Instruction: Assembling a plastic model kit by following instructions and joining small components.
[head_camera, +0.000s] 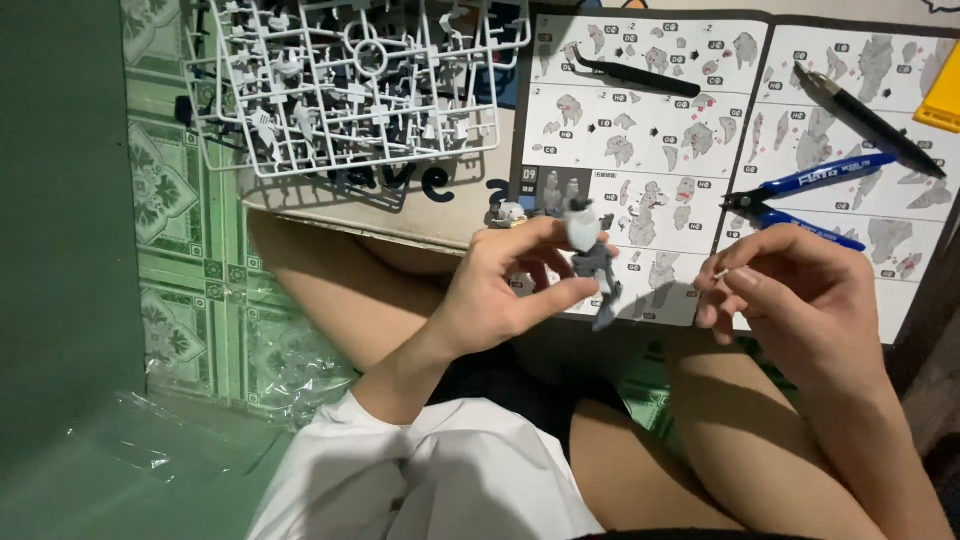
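The left hand (500, 290) gripped a grey model figure (592, 255) while the right hand (800, 295) pinched a tiny part (718, 274) above the instruction sheet (650, 130).

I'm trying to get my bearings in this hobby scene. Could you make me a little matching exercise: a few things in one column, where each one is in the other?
Things:
1. grey model figure
2. white parts frame
3. blue-handled nippers
4. black tweezers

Places:
A. lying on the right page of the instruction sheet
B. pinched in the left hand
C. resting on the cardboard box, upper left
D. lying on the top of the left page

Pairs: 1-B, 2-C, 3-A, 4-D
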